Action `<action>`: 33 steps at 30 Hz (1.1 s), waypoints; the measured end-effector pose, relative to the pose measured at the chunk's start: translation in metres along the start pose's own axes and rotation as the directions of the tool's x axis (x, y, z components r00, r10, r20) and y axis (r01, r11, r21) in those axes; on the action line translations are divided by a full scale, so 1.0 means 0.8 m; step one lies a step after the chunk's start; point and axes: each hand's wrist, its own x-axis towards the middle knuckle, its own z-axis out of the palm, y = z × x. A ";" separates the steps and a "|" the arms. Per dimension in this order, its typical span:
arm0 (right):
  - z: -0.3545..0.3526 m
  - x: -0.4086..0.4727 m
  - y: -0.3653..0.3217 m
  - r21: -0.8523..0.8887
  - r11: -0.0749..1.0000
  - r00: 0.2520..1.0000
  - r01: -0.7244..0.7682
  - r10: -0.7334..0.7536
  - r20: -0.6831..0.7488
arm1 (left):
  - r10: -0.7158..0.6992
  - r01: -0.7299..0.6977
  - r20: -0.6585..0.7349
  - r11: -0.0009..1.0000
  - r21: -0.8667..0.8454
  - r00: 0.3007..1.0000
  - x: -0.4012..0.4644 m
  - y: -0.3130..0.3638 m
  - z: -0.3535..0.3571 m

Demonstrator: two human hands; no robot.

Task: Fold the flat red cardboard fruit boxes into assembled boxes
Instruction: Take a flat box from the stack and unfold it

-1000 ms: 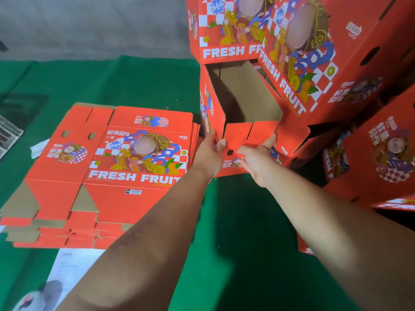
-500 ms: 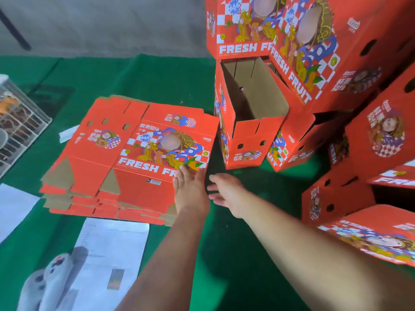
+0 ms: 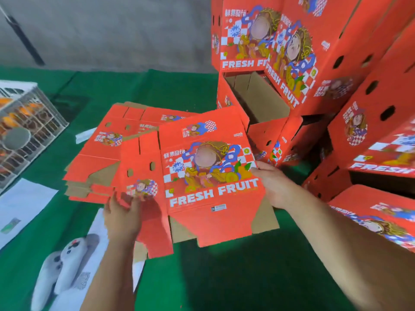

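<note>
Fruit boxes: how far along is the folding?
Done: several assembled boxes stacked at right, one open-topped box among them. In hand: a flat box, still unfolded, left hand at its left flap, right hand on its right edge. Left: the flat stack behind it.

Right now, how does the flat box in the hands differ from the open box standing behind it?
The flat box is collapsed, printed face up, held at its edges by the left hand and right hand. The open box is already folded up, stands untouched on the green cloth and shows its brown inside. Both are red cardboard.
</note>
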 end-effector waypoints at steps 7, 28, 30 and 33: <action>-0.049 -0.030 -0.026 -0.238 0.921 0.947 0.309 -0.321 -0.014 | -0.055 0.116 0.167 0.917 -0.382 0.984 -0.020 0.007 0.009; -0.144 -0.129 -0.004 -0.510 0.820 0.924 0.261 -0.365 -0.112 | -0.100 0.251 0.281 0.778 -0.576 0.954 -0.088 -0.016 0.031; -0.156 -0.133 0.017 -0.344 0.903 0.939 0.256 -0.318 -0.135 | -0.015 0.283 0.387 0.709 -0.646 0.922 -0.094 -0.008 0.029; -0.156 -0.137 0.038 -0.281 0.915 0.935 0.291 -0.334 -0.119 | 0.068 0.255 0.364 0.593 -0.764 0.929 -0.106 0.015 0.029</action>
